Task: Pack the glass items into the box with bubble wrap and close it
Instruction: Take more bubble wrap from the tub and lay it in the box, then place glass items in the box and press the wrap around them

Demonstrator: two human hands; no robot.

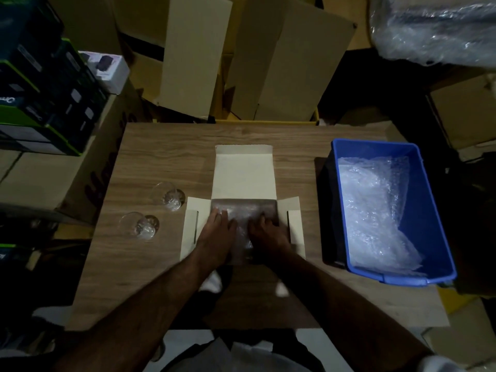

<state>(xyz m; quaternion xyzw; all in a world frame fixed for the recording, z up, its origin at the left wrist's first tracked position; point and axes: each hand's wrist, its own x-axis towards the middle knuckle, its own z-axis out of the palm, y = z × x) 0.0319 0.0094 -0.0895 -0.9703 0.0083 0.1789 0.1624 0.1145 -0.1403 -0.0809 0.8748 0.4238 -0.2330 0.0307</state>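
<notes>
The two glasses [155, 210] lie on their sides left of the box [243, 210], nearest the left hand [217, 232], which, beside the right hand [268, 233], presses flat-fingered on bubble wrap [241, 213] lining the box.

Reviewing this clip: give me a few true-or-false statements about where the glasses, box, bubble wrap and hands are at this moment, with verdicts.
1. Both glasses are already inside the box. False: they lie on the table, left of the box.
2. Both hands are pressing bubble wrap into the box. True: the left hand and right hand rest flat on it.
3. The blue bin is right of the box and holds more bubble wrap. True.
4. The box lid is closed. False: the lid and side flaps lie open.
5. The right hand has a grip on a glass. False: neither hand touches a glass.
</notes>
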